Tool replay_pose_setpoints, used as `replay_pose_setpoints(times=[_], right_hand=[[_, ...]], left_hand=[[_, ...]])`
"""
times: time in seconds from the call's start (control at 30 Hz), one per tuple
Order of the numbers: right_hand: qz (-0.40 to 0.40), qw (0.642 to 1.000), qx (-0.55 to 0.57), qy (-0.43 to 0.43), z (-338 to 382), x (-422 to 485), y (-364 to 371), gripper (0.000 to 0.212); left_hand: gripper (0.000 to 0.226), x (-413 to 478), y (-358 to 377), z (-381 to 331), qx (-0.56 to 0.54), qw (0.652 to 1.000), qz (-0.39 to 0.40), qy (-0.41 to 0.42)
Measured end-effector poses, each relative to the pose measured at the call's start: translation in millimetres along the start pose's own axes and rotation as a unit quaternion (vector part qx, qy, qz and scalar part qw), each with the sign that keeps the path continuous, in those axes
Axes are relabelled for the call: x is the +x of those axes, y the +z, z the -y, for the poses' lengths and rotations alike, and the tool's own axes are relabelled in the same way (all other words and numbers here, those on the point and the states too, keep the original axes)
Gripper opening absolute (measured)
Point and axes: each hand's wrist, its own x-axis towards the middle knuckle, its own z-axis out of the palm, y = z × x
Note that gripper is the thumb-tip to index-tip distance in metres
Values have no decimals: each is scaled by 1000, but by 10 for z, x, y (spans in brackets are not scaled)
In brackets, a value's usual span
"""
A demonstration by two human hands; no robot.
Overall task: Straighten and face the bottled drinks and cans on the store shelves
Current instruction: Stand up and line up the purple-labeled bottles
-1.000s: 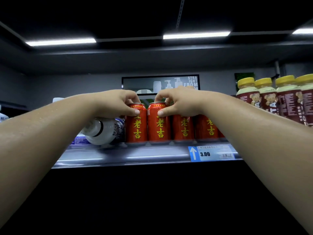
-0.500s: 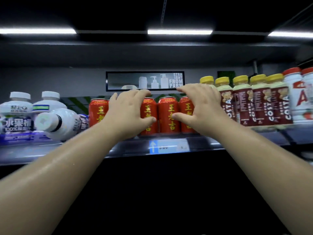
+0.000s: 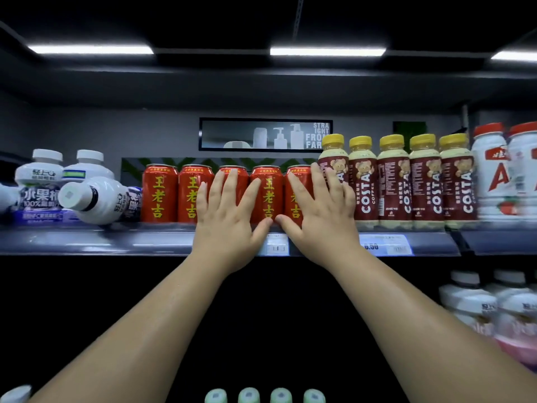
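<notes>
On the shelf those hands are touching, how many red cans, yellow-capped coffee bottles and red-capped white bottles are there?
Red cans: 5
Yellow-capped coffee bottles: 5
Red-capped white bottles: 2, one cut off by the picture's edge
Total: 12

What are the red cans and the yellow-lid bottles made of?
The red cans look like metal: glossy printed sides and a thin silvery rim on top. The Costa bottles are probably plastic: pale body, shiny brown wrap label, yellow screw cap.
</notes>
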Motion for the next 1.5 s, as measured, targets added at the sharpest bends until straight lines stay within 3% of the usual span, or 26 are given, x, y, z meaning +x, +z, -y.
replay_pose_setpoints(times=[0.2, 0.37, 0.73, 0.97, 1.17, 1.33, 1.5], right_hand=[[63, 998, 12, 12, 39, -102, -76, 81], [45, 993, 103, 34, 271, -297, -155, 78], [-1, 979, 201, -26, 2147, -80, -36, 76], [-34, 980, 198, 0, 2971, 245, 178, 80], [-46, 982, 184, -6, 3159, 427, 200, 58], [-16, 988, 148, -50, 3162, 612, 69, 45], [16, 993, 113, -41, 3105, 1077, -69, 29]], left_hand=[[73, -127, -58, 25, -15, 998, 63, 4], [74, -363, -342, 308, -38, 999, 34, -4], [64, -774, -938, 1839, -40, 992, -94, 79], [71, -733, -1036, 2822, -88, 993, -43, 72], [75, -596, -929, 2964, -144, 988, 13, 59], [73, -415, -859, 2939, -167, 984, -9, 69], [81, -183, -771, 2893, -183, 981, -10, 60]])
